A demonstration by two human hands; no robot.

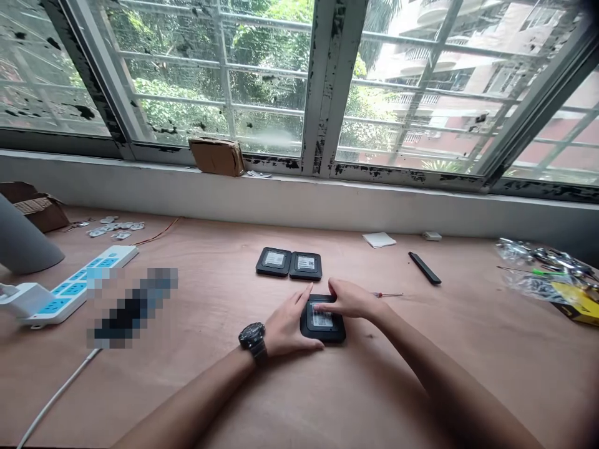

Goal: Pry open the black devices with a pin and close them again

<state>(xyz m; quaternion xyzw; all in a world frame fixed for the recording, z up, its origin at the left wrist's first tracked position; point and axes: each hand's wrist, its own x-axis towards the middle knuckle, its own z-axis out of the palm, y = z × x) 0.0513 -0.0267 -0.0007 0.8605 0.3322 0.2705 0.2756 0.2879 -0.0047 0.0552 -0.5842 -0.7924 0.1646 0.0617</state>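
Note:
A flat black square device case (322, 319) with rounded corners and a white printed label lies on the wooden table in front of me. My left hand (289, 324), with a black watch at the wrist, clasps its left side, the thumb along the near edge and fingers towards the far corner. From the right, my right hand (350, 300) is bent over the far part of the case, its thumb on the label; the other fingers are partly hidden. Beyond my hands lie two similar labelled cases, a left one (273, 261) and a right one (306, 265), side by side.
A thin screwdriver (390, 294) and a slim black tool (425, 269) lie to the right. Plastic bags (538, 287) of small parts and a yellow box (580, 302) are at the far right. On the left are a white power strip (84, 284) and a blurred-out object (133, 308).

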